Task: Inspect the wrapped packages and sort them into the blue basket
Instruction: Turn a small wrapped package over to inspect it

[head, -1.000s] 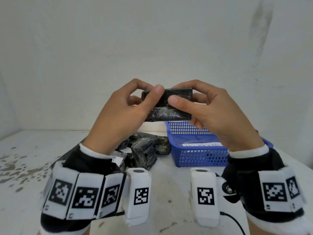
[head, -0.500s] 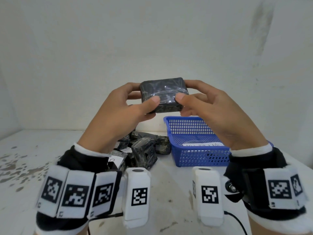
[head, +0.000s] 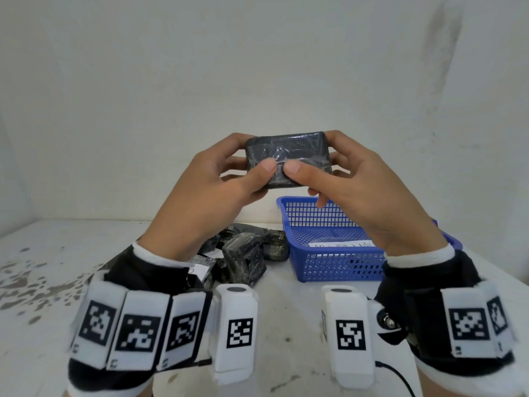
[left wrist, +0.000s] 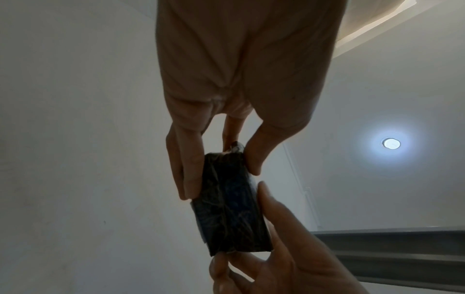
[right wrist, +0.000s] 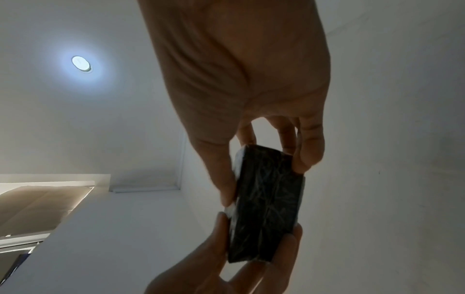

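Observation:
A black package (head: pixel 297 151) wrapped in clear film is held up in the air in front of the wall, its broad face toward me. My left hand (head: pixel 229 170) pinches its left end, thumb on the front and fingers behind. My right hand (head: pixel 340 170) pinches the right end the same way. Both wrist views show the package (left wrist: pixel 231 202) (right wrist: pixel 266 206) edge-on between thumbs and fingers. Below, the blue basket (head: pixel 337 263) stands on the table with a white slip of paper inside.
A heap of several more black wrapped packages (head: pixel 243 255) lies on the white table (head: pixel 43 282) just left of the basket. The tabletop is stained at the left. A white wall rises close behind.
Both hands have turned the package from edge-on to broad face toward me, and lifted it slightly. The thumbs have come together on its front.

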The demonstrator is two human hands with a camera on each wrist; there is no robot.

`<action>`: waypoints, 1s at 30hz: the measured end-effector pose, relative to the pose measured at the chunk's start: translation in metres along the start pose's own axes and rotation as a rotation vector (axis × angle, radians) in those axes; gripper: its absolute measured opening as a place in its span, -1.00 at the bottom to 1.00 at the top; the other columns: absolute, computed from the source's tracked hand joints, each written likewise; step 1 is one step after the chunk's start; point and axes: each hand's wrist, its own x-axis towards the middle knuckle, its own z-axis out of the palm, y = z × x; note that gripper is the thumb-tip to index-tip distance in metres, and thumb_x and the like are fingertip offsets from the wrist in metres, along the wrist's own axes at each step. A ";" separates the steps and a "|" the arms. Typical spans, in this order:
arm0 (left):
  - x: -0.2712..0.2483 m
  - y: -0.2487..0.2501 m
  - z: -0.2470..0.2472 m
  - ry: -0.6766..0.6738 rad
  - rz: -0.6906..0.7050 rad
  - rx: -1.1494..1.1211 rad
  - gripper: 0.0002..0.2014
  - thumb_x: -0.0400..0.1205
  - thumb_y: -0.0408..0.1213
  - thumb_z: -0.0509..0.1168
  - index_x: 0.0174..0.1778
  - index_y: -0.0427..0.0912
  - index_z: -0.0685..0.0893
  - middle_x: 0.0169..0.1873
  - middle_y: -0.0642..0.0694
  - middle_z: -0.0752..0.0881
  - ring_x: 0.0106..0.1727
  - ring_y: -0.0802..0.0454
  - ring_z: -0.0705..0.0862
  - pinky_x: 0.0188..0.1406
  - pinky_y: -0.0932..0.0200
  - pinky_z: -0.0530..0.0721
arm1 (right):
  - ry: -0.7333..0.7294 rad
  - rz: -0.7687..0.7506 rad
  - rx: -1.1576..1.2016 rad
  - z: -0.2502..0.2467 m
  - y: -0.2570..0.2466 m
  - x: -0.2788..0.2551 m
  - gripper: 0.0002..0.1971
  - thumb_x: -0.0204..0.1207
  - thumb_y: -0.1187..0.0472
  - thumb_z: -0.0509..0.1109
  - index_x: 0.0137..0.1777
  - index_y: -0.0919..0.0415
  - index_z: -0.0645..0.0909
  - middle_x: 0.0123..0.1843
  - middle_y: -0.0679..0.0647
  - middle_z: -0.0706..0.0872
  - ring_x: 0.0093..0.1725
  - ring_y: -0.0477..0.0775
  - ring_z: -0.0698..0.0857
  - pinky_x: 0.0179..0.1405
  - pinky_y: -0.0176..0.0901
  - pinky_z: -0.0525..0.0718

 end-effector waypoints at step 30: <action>-0.001 0.004 0.004 0.027 -0.104 0.027 -0.64 0.64 0.14 0.18 0.22 0.01 0.60 -0.12 -0.03 0.79 -0.26 -0.12 0.84 -0.35 0.04 0.78 | -0.031 -0.060 0.056 -0.005 0.004 0.001 -0.92 0.51 0.06 0.53 -0.04 -0.01 0.75 -0.03 -0.04 0.79 -0.26 -0.08 0.74 -0.28 -0.25 0.66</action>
